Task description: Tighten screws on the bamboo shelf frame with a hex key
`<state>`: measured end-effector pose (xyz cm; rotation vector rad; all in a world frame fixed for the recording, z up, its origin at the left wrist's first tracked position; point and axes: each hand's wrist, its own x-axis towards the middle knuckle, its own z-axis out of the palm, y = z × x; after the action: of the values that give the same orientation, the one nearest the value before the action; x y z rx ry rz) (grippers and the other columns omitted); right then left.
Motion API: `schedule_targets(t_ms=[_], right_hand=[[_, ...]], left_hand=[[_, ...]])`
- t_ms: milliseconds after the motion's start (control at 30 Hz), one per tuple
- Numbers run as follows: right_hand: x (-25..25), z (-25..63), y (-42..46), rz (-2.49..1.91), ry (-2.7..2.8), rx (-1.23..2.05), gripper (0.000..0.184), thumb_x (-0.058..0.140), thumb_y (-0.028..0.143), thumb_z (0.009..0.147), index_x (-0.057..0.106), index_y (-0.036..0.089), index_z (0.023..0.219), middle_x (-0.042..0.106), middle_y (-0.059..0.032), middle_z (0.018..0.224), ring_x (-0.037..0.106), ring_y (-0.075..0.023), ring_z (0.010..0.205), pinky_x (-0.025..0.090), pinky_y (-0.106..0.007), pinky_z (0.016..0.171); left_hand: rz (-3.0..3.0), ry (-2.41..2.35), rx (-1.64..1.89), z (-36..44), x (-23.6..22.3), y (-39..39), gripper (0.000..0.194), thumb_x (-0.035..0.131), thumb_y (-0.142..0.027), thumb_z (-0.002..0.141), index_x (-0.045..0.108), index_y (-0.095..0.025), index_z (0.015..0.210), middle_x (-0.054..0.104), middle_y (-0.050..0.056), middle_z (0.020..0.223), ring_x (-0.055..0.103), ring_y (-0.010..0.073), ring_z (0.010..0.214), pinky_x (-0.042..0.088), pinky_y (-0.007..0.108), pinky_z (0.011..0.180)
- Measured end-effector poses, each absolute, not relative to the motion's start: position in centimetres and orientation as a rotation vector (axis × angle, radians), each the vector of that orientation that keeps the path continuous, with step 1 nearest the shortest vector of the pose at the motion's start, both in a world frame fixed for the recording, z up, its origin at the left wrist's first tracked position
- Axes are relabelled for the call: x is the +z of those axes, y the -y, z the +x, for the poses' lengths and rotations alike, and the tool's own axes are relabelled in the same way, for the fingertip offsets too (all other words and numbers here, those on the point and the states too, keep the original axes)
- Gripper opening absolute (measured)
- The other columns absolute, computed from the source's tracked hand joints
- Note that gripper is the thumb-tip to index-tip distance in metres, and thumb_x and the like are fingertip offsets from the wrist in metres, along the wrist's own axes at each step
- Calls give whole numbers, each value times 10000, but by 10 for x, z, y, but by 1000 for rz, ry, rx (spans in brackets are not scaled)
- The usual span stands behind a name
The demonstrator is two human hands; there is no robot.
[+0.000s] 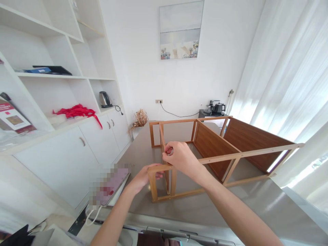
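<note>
A bamboo shelf frame with dark brown panels lies on its side on a grey table. My left hand reaches under the frame's near top bar, fingers curled around that bar at its near corner. My right hand is above the same corner, thumb and fingers pinched on something small at the joint; I cannot make out what it is. Both hands are at the frame's nearest left end.
A tablet-like device with a white cable lies at the table's left edge. White cabinets and shelves stand on the left with a kettle and red cloth. Curtains hang right. Another kettle set sits by the far wall.
</note>
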<state>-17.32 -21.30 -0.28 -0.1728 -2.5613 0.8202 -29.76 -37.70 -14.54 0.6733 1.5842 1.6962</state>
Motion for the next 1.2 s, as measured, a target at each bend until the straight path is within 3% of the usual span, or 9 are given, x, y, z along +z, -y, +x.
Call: schedule_targets(t_ms=[167, 367, 567, 700, 767, 933, 1067, 1200], right_hand=[[-7, -174, 209, -164, 2545, 838, 59, 660, 173, 775, 636, 207, 733, 696, 18, 737, 602, -122, 676, 400, -230, 637], [-2, -169, 208, -117, 2557, 861, 60, 641, 212, 805, 643, 204, 746, 698, 13, 740, 588, -121, 664, 395, -235, 625], [4, -163, 204, -85, 2564, 849, 146, 619, 300, 880, 689, 214, 784, 715, 2, 795, 613, -132, 712, 403, -244, 656], [10, -148, 193, -93, 2478, 775, 328, 465, 345, 1003, 711, 210, 833, 711, -10, 755, 637, -147, 699, 410, -259, 646], [12, -137, 186, -92, 2426, 769, 340, 451, 344, 1017, 727, 207, 874, 724, -19, 762, 667, -159, 722, 433, -258, 650], [8, -106, 172, -29, 2300, 939, 279, 489, 325, 1015, 718, 223, 1138, 766, -42, 1012, 732, -180, 909, 534, -248, 706], [6, -86, 167, 73, 2342, 1100, 292, 460, 334, 1039, 670, 229, 1211, 752, -52, 1032, 736, -174, 924, 582, -267, 746], [10, -75, 163, 376, 2537, 1247, 254, 374, 275, 1071, 619, 228, 1114, 736, -22, 935, 714, -126, 826, 560, -247, 734]], left_hand=[[664, -1608, 1649, -303, -133, 392, 504, 725, -496, 848, 671, -215, 1263, 750, 117, 1180, 728, 264, 1033, 518, 406, 982], [615, -1615, 1476, -292, -145, 382, 522, 783, -538, 783, 725, -152, 1131, 686, 204, 1285, 725, 348, 1040, 561, 463, 876], [643, -1693, 1557, -301, -125, 378, 550, 833, -488, 730, 724, -182, 1175, 712, 164, 1242, 705, 308, 1056, 543, 427, 904], [685, -1825, 1749, -314, -94, 397, 516, 760, -518, 809, 703, -164, 1180, 753, 93, 984, 703, 228, 914, 528, 385, 908], [705, -1887, 1923, -312, -78, 408, 501, 692, -528, 874, 632, -194, 1242, 743, 45, 957, 692, 187, 889, 512, 370, 947], [866, -2058, 2229, -271, -45, 425, 259, 589, -443, 980, 515, -230, 1108, 764, 58, 1055, 705, 176, 903, 516, 401, 960], [1326, -2254, 2114, -232, -32, 422, 71, 618, -271, 973, 613, -232, 1032, 720, 60, 1095, 681, 187, 994, 535, 362, 924], [1818, -2369, 1856, -215, -34, 414, 224, 656, -88, 902, 716, -251, 1044, 659, 31, 959, 648, 148, 862, 546, 283, 776]])
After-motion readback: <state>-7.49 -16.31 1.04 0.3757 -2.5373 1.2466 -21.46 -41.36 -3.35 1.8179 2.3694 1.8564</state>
